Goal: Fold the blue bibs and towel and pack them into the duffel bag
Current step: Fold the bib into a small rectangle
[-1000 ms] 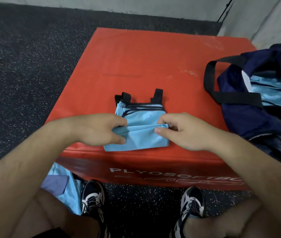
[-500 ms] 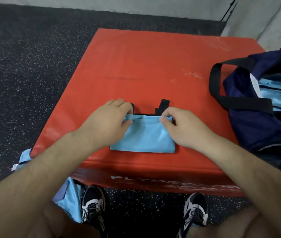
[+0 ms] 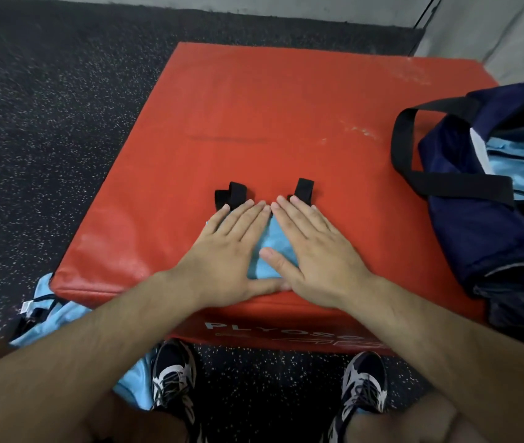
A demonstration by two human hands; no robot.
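Observation:
A folded light blue bib (image 3: 270,247) with black straps lies near the front edge of the red foam box (image 3: 286,107). My left hand (image 3: 228,251) and my right hand (image 3: 315,251) both lie flat on it, fingers straight, pressing it down side by side and covering most of the cloth. The navy duffel bag (image 3: 491,225) sits open on the box's right side, with light blue fabric (image 3: 523,164) inside. More light blue cloth (image 3: 62,314) lies on the floor at the lower left, partly hidden by my left arm.
The bag's black handle loop (image 3: 404,148) rests on the red box beside the bag. Dark speckled rubber floor (image 3: 46,123) surrounds the box. My two shoes (image 3: 174,378) stand against the box's front. A grey wall (image 3: 494,27) rises at the back right.
Both hands folded the bib's lower half up over the top, released the edge they pinched, and now press flat on the folded bib.

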